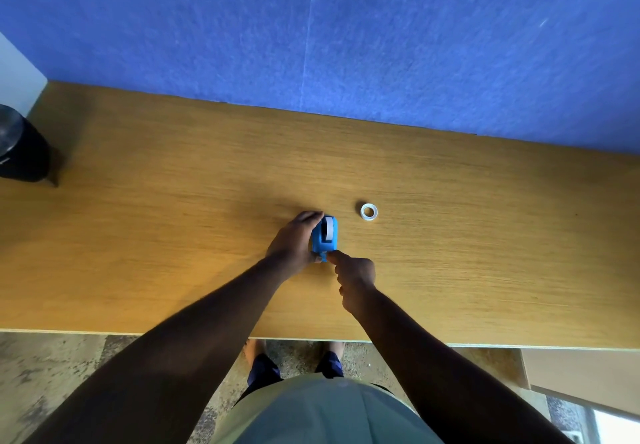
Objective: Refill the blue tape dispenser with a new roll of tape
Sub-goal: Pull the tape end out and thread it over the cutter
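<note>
Wall [381, 28] of blue felt runs behind a wooden surface [173, 201]. Dark round bin [19, 146] sits at the far left edge. Both hands meet at the blue tape dispenser [323, 237], mid-surface. Left hand [294, 241] wraps its left side, fingers curled over the far end. Right hand [355, 275] is mostly fisted, one finger out and touching the dispenser's near end. White tape shows inside the dispenser. Small tape roll [369, 211] lies flat just right of it, not touching.
</note>
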`<state>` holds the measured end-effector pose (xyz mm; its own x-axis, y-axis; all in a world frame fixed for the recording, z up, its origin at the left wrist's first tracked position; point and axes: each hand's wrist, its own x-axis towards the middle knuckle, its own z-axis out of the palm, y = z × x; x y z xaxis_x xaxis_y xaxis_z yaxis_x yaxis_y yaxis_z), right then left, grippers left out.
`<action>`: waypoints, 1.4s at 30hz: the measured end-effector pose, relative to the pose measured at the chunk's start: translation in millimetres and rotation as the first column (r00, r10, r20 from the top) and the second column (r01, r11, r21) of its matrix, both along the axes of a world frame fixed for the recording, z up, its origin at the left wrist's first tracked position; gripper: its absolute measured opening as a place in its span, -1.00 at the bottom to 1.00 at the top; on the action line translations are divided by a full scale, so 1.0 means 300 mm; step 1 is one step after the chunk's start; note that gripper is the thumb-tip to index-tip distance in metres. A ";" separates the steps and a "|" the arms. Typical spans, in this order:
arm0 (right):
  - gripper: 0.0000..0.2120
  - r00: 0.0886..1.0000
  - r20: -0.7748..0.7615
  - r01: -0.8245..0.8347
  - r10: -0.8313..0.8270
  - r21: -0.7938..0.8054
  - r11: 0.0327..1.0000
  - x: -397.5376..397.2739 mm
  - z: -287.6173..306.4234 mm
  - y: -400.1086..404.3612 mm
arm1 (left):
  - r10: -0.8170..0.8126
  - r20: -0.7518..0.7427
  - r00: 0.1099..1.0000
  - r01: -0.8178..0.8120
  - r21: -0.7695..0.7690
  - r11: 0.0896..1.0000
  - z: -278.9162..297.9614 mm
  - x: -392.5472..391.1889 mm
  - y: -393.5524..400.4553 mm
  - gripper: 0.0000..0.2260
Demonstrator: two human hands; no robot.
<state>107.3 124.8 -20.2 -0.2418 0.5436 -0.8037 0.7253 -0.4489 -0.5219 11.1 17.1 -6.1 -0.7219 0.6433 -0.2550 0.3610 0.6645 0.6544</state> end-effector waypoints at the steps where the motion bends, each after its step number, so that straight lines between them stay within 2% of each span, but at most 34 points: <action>1: -0.60 1.000 -0.001 0.002 -0.002 -0.005 1.000 0.003 -0.004 0.001 | -0.001 0.001 1.000 0.001 0.000 1.000 0.000 -0.001 -0.001 -0.05; 8: -0.62 1.000 -0.013 0.004 -0.004 -0.036 0.999 0.005 0.009 0.002 | 0.001 -0.008 1.000 -0.001 0.007 1.000 -0.002 0.000 -0.001 -0.06; 15: -0.59 0.998 0.034 -0.054 0.053 0.036 0.998 0.005 0.008 -0.025 | 0.001 0.006 1.000 -0.001 -0.004 1.000 -0.001 -0.001 0.004 -0.07; 19: -0.55 0.996 -0.027 -0.082 0.083 0.043 0.996 0.032 -0.009 -0.030 | -0.002 0.012 1.000 0.002 -0.004 1.000 0.000 -0.003 0.004 -0.07; 25: -0.86 0.983 -0.141 -0.114 0.119 0.044 0.992 0.094 -0.002 -0.004 | -0.004 0.006 1.000 0.004 -0.013 1.000 -0.014 0.001 0.002 -0.07; 30: -0.82 0.982 -0.073 -0.171 0.175 0.062 0.983 0.089 -0.011 0.000 | -0.006 -0.009 1.000 0.006 -0.033 0.999 -0.011 0.016 0.000 -0.08; 37: -0.84 0.961 0.006 -0.272 0.277 0.213 0.938 0.090 -0.009 0.040 | -0.007 0.012 1.000 0.008 -0.021 1.000 -0.027 0.020 -0.009 -0.06; 42: -0.80 0.896 0.122 -0.435 0.427 0.430 0.791 0.084 0.018 0.100 | -0.009 0.045 0.999 0.011 -0.042 0.999 0.004 0.029 -0.022 0.02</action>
